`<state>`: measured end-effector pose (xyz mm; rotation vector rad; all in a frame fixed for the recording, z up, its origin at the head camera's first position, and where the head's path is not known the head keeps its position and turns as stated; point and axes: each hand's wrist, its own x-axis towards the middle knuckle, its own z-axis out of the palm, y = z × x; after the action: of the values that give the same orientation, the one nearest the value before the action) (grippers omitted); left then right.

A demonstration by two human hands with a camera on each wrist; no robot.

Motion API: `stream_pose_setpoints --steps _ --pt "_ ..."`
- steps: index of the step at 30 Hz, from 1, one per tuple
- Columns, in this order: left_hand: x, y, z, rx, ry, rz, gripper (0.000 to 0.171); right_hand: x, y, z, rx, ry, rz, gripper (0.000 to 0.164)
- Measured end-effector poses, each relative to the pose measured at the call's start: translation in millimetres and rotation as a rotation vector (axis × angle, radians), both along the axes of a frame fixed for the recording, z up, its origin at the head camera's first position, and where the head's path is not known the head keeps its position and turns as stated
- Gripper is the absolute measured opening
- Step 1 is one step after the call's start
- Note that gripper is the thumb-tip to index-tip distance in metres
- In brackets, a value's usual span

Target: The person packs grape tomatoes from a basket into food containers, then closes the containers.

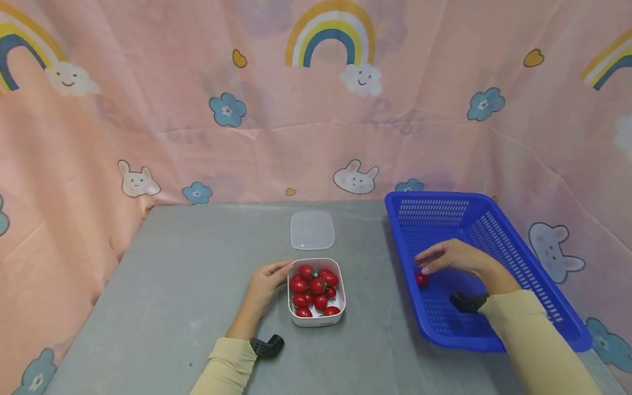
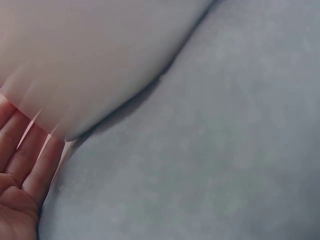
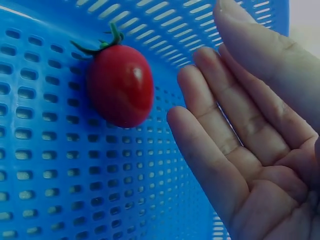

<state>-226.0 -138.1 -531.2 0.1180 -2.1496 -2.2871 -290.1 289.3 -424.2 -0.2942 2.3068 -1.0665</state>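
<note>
A white square container (image 1: pixel 317 322) holds several red cherry tomatoes (image 1: pixel 316 286) with bits of green stem. At its left side is my left hand (image 1: pixel 267 282), fingertips against the upper left corner. Straight fingers lie along the container's smooth wall (image 2: pixel 115 55) in the left wrist view. My right hand (image 1: pixel 456 259) hovers inside the blue basket (image 1: pixel 419 321), with nothing between thumb and fingers. A single cherry tomato (image 3: pixel 120 86) with a green calyx lies by the basket's left wall, a short gap from my extended right fingertips (image 3: pixel 181 117).
Behind the container, a translucent square lid (image 1: pixel 312 231) lies flat on the grey table (image 1: pixel 197 307). The basket's raised, slotted walls surround my right hand. A pink patterned curtain (image 1: pixel 266 148) hangs along the back and both sides.
</note>
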Motion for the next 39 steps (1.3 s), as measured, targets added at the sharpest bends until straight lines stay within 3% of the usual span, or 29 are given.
stream_pose_setpoints --steps 8,15,22,28,32,39 --pt "1.3 -0.7 -0.1 -0.026 -0.008 0.008 0.029 1.5 -3.4 -2.1 -0.02 -0.044 0.049 0.047" --pt "-3.6 -2.2 6.1 -0.029 0.008 0.009 0.03 -1.8 -5.4 -3.2 0.101 -0.002 0.059 0.045" --pt "-0.7 -2.8 1.0 0.004 -0.004 0.006 0.028 0.8 -7.3 -9.4 0.191 0.019 0.032 0.041" --pt "0.2 -0.8 0.3 0.01 -0.002 0.006 0.029 0.6 -6.2 -13.6 0.151 -0.01 0.002 0.036" --pt "0.7 0.0 0.6 0.004 -0.009 0.007 0.029 -1.0 -1.6 -8.7 0.123 0.024 -0.017 0.039" --pt "0.6 0.5 2.4 -0.011 -0.014 0.008 0.029 2.9 3.2 15.8 -0.007 0.064 -0.182 0.055"
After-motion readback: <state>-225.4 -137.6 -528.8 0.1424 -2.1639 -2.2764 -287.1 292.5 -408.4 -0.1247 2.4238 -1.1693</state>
